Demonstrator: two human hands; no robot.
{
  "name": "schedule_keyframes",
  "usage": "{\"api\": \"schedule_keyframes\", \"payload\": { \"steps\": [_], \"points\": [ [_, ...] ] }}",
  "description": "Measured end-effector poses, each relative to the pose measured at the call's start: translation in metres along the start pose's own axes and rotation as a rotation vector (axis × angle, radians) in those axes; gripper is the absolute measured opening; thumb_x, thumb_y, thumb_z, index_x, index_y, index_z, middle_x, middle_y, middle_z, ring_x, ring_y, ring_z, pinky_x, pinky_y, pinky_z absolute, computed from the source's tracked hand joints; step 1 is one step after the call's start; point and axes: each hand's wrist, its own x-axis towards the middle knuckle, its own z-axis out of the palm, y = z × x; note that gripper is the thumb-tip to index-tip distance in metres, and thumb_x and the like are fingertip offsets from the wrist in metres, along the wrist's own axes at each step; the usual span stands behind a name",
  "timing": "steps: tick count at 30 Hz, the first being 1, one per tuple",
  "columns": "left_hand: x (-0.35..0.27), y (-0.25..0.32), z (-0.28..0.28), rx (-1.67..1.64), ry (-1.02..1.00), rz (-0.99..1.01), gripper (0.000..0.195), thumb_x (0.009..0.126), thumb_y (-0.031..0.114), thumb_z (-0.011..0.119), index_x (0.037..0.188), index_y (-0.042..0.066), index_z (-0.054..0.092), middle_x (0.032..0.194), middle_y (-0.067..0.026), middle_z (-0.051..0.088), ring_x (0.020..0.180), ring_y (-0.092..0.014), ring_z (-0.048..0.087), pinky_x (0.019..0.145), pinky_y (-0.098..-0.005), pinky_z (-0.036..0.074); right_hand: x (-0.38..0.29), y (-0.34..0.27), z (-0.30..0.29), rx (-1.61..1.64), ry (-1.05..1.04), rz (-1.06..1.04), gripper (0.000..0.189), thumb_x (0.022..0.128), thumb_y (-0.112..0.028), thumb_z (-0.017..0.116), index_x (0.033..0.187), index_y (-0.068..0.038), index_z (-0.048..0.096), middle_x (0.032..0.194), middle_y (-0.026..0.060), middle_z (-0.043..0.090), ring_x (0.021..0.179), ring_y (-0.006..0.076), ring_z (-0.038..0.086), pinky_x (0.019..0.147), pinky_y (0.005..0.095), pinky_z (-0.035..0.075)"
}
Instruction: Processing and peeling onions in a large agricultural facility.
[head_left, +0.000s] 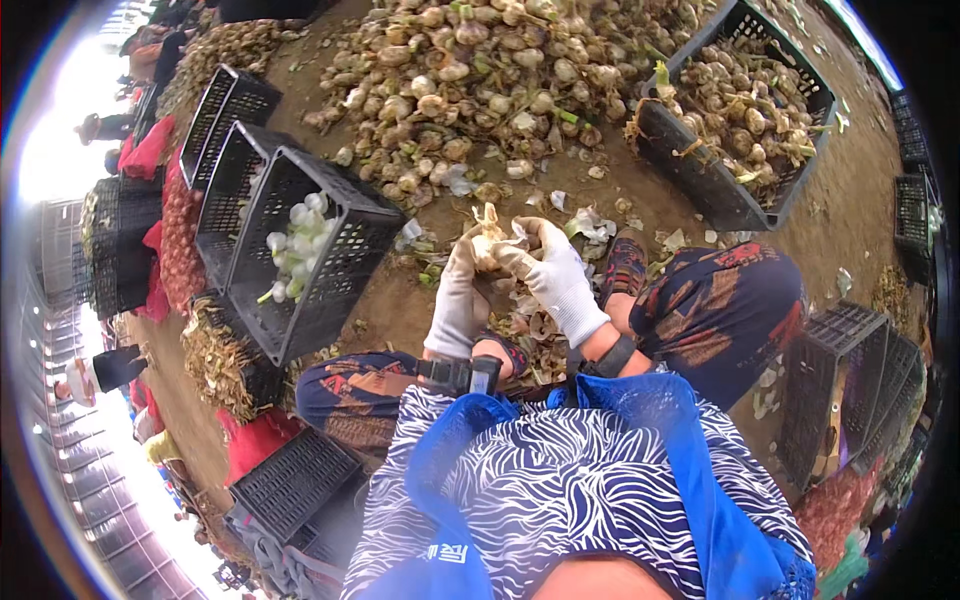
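Both hands wear pale knitted work gloves and meet over the ground between my feet. My left hand (456, 304) grips a garlic bulb (487, 246) from the left side. On the other side, my right hand (551, 274) has its thumb and fingers on the same bulb and its papery skin. The bulb stands with its dry stem stub upward. Part of it is hidden behind the fingers. Below lie loose garlic skins (544, 334) on the earth floor.
A large heap of unpeeled garlic (480, 82) lies ahead. A black crate (690, 161) at right holds more bulbs. At left, a tilted black crate (360, 247) holds white peeled garlic (300, 240). Stacked crates (832, 390) stand at the right rear; people are at far left.
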Motion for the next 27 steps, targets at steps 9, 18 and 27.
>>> {"api": "schedule_keyframes", "payload": {
  "steps": [9, 18, 27],
  "points": [
    [-0.071, 0.012, 0.025, 0.591, -0.138, 0.428, 0.058, 0.080, 0.003, 0.075, 0.130, 0.000, 0.047, 0.117, -0.0077, 0.060, 0.105, -0.015, 0.059, 0.089, -0.0285, 0.051, -0.029, -0.034, 0.001, 0.258, -0.293, 0.026, 0.044, 0.076, -0.031, 0.078, 0.103, -0.001, 0.061, 0.089, 0.0041, 0.064, 0.079, 0.0101, 0.058, 0.068, 0.0254, 0.049],
    [-0.086, 0.019, 0.028, 0.407, -0.030, 0.499, 0.051, 0.079, -0.002, 0.073, 0.125, -0.004, 0.051, 0.105, -0.0096, 0.063, 0.095, -0.015, 0.062, 0.083, -0.0270, 0.053, -0.037, -0.036, -0.011, 0.612, -0.546, 0.203, 0.045, 0.088, -0.021, 0.067, 0.125, -0.001, 0.054, 0.100, 0.0053, 0.064, 0.081, 0.0127, 0.063, 0.071, 0.0270, 0.054],
    [-0.085, 0.014, 0.034, 0.470, -0.032, 0.520, 0.054, 0.074, -0.005, 0.076, 0.124, -0.005, 0.054, 0.107, -0.0090, 0.063, 0.095, -0.014, 0.062, 0.084, -0.0267, 0.052, -0.037, -0.038, -0.006, 0.457, -0.467, 0.102, 0.042, 0.086, -0.025, 0.070, 0.117, 0.000, 0.057, 0.102, 0.0062, 0.065, 0.081, 0.0073, 0.061, 0.063, 0.0208, 0.049]
  ]
}}
